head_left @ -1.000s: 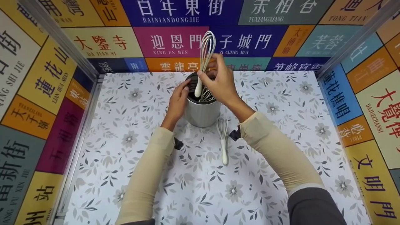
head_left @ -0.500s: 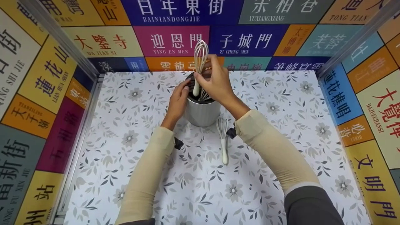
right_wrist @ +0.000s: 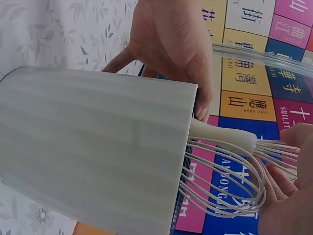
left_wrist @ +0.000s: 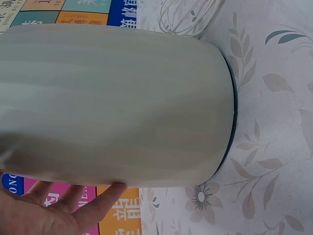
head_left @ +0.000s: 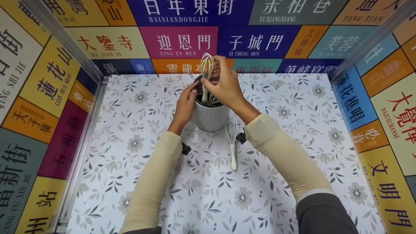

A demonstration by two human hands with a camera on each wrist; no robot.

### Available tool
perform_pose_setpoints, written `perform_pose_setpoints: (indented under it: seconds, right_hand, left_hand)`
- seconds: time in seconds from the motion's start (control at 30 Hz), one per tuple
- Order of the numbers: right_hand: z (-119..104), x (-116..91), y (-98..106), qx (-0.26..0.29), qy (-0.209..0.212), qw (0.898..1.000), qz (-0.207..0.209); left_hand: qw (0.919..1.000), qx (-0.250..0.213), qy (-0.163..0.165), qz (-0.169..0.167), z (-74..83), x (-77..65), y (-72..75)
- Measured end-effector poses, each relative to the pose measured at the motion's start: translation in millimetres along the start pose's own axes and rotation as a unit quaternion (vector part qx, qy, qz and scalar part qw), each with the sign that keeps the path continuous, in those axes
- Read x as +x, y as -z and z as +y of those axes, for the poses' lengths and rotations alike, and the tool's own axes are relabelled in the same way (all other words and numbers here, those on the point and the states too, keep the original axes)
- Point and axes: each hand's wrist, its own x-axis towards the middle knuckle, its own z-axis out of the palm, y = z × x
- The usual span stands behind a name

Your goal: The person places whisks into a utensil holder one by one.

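Bracing canister (head_left: 211,118): L hand (head_left: 185,104) at its 9 o'clock, grasping it, thumb by rim + fingers spread round wall; canister upright, nr 12 o'clock on table (head_left: 113,182).
Pinched whisk (head_left: 205,94): R hand (head_left: 227,86), at canister's 1–2 o'clock, grips it by wires just above handle; handle down, loops up, approx upright, butt at/in mouth. Can't tell if it touches bottom.
Handle entry: imo light pinch is right; guide butt down slowly nr inner wall, ease grip only once canister bears the weight. L hand best kept firm, fingertips clear of mouth.
Snag risk: nested whisk (right_wrist: 222,176) sits loops-up at mouth, right beside handle; wires could prob. catch. Slight lean twd 10 o'clock should give more room.
Loose whisk (head_left: 231,145): flat on table at canister's 5 o'clock, loops twd 12, handle twd 6.
Wires: thin, pale, balloon-shaped; prob. springy.
Handles: smooth, off-white, rounded ends; likely slippery-ish.
Canister wall: faint lengthwise flutes, satin silver in head view, paler in wrist views; dark rim + base edge. Metal vs plastic: can't tell.
Table surface: white w/ grey leaf/flower print.
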Motion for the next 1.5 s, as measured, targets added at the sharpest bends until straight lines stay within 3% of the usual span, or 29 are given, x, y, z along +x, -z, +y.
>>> perform_pose_setpoints:
  seconds: [0.47,1.0,1.5]
  right_hand:
    - [-1.4,-2.0,3.0,-0.049,0.019,0.999,-0.009]
    - [0.0,-3.0,3.1,-0.124,0.103,0.987,0.001]
    - [-3.0,-3.7,3.2,-0.15,0.105,0.982,-0.035]
  left_hand:
    - [0.9998,0.019,0.004,0.0,0.0,0.0,-1.2]
    - [0.9998,0.019,0.01,0.002,-0.8,0.4,-1.1]
    - [1.0,0.0,-0.009,0.003,0.0,0.6,-0.4]
